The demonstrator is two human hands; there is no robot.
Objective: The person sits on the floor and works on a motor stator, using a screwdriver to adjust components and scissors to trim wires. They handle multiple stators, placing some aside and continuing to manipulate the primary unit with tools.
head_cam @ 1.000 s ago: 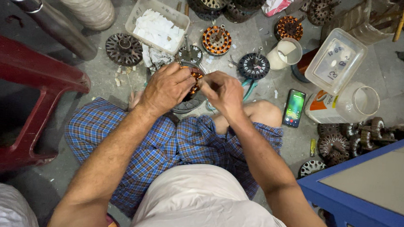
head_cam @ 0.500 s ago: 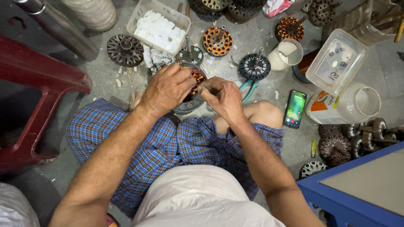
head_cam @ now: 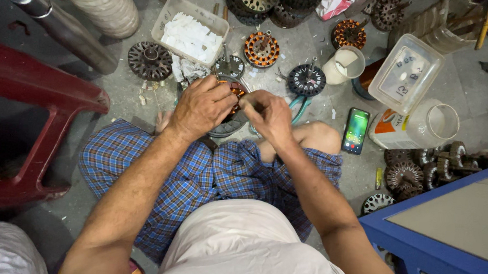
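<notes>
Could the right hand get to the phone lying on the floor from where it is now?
Probably yes: the phone lies face up on bare floor just beyond the right knee, nothing over it, though the right hand is busy at the copper-wound part.

Grey concrete floor point(head_cam: 311, 45) strewn with stators point(head_cam: 150, 61), phone point(head_cam: 356, 130), tubs point(head_cam: 191, 24).

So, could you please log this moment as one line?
left hand: grips copper-wound stator | right hand: pinching at stator | nearby: phone, tray of white slips
</notes>
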